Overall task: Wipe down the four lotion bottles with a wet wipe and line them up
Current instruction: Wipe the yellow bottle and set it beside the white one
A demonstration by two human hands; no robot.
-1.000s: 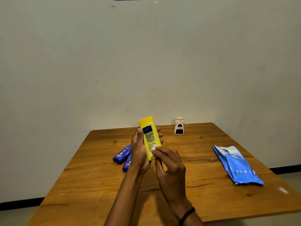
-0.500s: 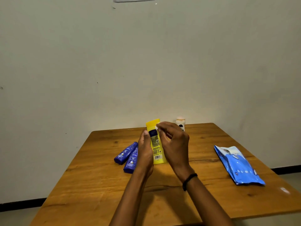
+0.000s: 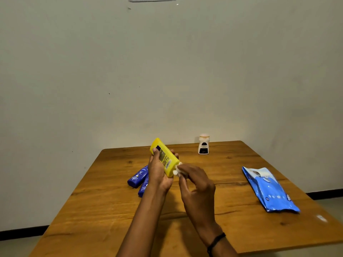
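Yellow bottle (image 3: 165,158): left hand (image 3: 159,172) is grasping it, tilted; right hand (image 3: 197,184) is pinching wet wipe (image 3: 177,170) against its lower end.

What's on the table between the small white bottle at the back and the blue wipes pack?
Nothing: in the head view, only bare table lies between the white bottle and the wipes pack.
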